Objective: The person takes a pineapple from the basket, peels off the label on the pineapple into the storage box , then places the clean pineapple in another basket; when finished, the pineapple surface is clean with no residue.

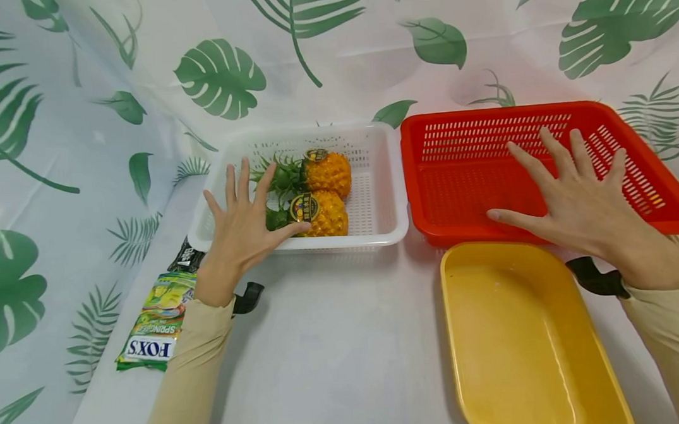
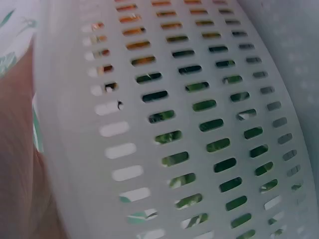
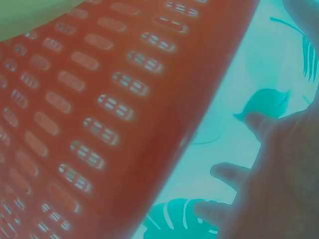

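Pointing crowns (image 1: 287, 176) leftward, long axes crosswise: two pineapples (image 1: 333, 175) near left grip (image 1: 241, 229), spread apart, right grip (image 1: 580, 200) likewise.

White slotted basket (image 1: 367, 204), upright; two orange pineapples (image 1: 331, 175) inside, side by side, crowns toward 9 o'clock. Left hand (image 1: 242, 222) spread over its 8 o'clock side. Red slotted basket (image 1: 469, 190) at its 3 o'clock, upright; right hand (image 1: 580, 198) spread above.

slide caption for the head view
Left grip spread over a white basket holding two pineapples, right grip over a red basket.
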Available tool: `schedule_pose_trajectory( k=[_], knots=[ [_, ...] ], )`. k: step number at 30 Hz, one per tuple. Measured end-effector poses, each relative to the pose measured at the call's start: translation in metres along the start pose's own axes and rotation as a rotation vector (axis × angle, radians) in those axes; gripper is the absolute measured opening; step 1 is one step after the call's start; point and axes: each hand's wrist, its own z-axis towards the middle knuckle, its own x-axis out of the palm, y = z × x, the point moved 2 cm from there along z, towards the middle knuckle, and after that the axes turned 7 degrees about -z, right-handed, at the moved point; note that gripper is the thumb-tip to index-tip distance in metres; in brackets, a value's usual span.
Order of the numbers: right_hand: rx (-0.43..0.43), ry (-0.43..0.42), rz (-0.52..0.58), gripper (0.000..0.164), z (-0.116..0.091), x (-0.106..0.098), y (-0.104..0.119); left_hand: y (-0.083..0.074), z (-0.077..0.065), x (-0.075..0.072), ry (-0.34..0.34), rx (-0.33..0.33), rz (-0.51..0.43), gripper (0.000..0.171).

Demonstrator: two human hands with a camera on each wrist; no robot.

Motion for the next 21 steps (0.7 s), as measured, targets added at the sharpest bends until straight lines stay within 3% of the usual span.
schedule_pose_trajectory(
  k=[4, 11, 17, 21],
  knots=[
    [-0.020, -0.009, 0.012, 0.105, 0.000, -0.002, 0.002, 0.000, -0.006, -0.009, -0.027, 0.004, -0.015, 0.108],
    [-0.088, -0.030, 0.033, 0.100, 0.003, -0.006, 0.017, 0.013, -0.032, -0.031, -0.163, -0.034, -0.077, 0.081],
    [-0.179, -0.067, 0.003, 0.099, 0.006, -0.013, 0.038, 0.034, -0.054, -0.043, -0.258, -0.113, -0.201, 0.079],
    [-0.246, -0.094, -0.009, 0.098, 0.006, -0.019, 0.055, 0.046, -0.062, -0.043, -0.225, -0.204, -0.339, 0.091]
  ],
)
